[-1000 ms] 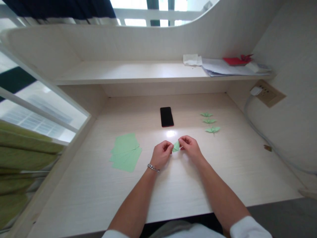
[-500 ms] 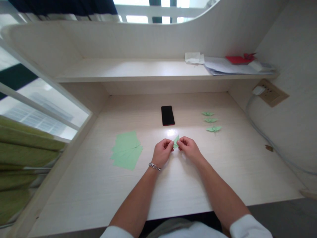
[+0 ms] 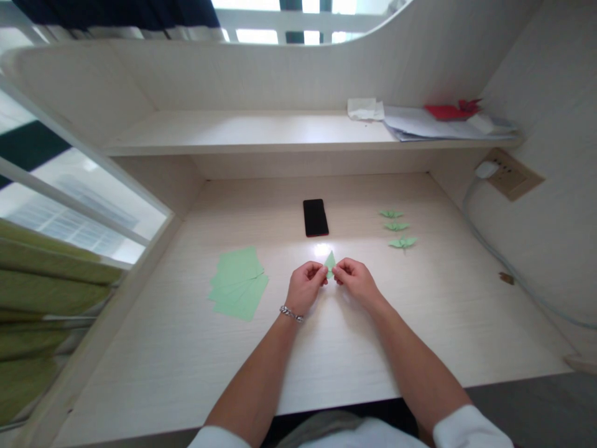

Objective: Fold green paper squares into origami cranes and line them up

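Between my two hands is a small folded piece of green paper (image 3: 331,264), its pointed tip facing away from me. My left hand (image 3: 306,284) pinches its left side between thumb and fingers, and a chain bracelet circles that wrist. On the other side, my right hand (image 3: 356,279) grips the paper's right edge in a pinch. The fingertips cover the lower part of the folds. Three folded green paper cranes (image 3: 403,243) lie in a column to the right. Loose green paper sheets (image 3: 240,283) are fanned out to the left.
A black phone (image 3: 316,218) lies on the desk (image 3: 186,373) beyond my hands. Above is a shelf (image 3: 233,129) with white papers (image 3: 420,123) and a red folded paper figure (image 3: 468,106). A cable (image 3: 494,254) runs down the right wall from a socket (image 3: 513,177).
The folded green paper has turned slightly, so its tip now points more straight away from me. My hands have barely shifted and keep their pinch.
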